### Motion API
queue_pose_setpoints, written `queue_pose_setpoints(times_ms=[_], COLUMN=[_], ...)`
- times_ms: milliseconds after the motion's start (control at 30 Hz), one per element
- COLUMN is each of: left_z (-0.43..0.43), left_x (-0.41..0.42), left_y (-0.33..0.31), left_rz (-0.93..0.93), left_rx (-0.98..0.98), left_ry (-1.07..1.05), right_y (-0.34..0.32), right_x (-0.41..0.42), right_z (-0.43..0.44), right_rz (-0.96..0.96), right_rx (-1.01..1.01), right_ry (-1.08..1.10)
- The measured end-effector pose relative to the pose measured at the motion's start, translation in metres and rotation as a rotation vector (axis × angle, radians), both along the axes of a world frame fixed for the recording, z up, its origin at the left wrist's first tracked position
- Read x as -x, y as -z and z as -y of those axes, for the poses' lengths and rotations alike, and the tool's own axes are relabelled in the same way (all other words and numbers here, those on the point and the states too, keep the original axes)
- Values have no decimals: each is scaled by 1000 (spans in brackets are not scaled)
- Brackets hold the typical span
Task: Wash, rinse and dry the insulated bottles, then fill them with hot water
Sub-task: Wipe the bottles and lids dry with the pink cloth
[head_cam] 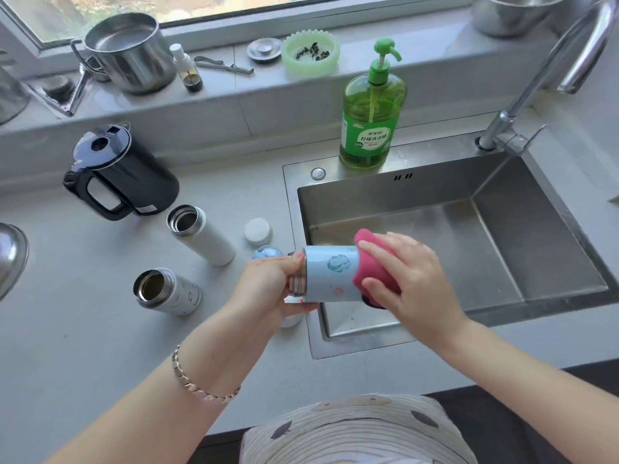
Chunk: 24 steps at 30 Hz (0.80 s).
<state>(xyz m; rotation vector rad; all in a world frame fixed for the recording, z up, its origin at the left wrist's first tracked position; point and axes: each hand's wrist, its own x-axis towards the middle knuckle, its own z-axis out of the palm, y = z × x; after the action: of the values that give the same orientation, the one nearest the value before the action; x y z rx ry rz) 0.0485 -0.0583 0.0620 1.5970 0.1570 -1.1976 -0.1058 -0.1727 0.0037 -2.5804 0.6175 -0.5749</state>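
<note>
The bottle (331, 272) lay sideways mid-frame over the sink (385, 202)'s left rim, long axis left to right. The left hand (268, 286) gripped its neck end. The right hand (408, 283) clamped a pink cloth (371, 262) round the base, so I figured any wiping would run leftward along it.

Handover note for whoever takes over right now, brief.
Left hand grips the blue bottle by its open neck, holding it sideways over the sink edge. Right hand wraps a pink cloth round its base.
Tall white bottle and short white bottle stand uncapped on the counter near the kettle.
Done: caps off. Washing or drying wipe: cannot tell.
Left: possibly the white bottles, then hot-water fill.
</note>
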Motion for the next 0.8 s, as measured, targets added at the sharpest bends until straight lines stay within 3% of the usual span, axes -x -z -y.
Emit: queue_pose_setpoints(times_ms=[133, 233, 367, 433, 533, 600, 700, 800], left_z=[10, 9, 11, 10, 0, -7, -10, -7], left_x=[8, -3, -15, -16, -12, -6, 2, 8], left_y=[-3, -8, -16, -18, -13, -9, -3, 0], left_rz=[-81, -91, -111, -112, 189, 365, 479, 395], left_rx=[-13, -9, -7, 67, 184, 223, 234, 162], left_ry=[25, 56, 111, 198, 428, 508, 453, 288], right_y=[-2, -2, -6, -15, -34, -38, -38, -29], right_x=[-19, -13, -8, -9, -6, -6, -10, -16], right_z=[-24, -1, 20, 30, 47, 57, 55, 36], right_rz=[36, -22, -35, -120, -305, -316, -300, -244], right_rx=[367, 472, 369, 174, -365, -524, -482, -271], right_ry=[-102, -148, -108, -129, -135, -184, -209, -199])
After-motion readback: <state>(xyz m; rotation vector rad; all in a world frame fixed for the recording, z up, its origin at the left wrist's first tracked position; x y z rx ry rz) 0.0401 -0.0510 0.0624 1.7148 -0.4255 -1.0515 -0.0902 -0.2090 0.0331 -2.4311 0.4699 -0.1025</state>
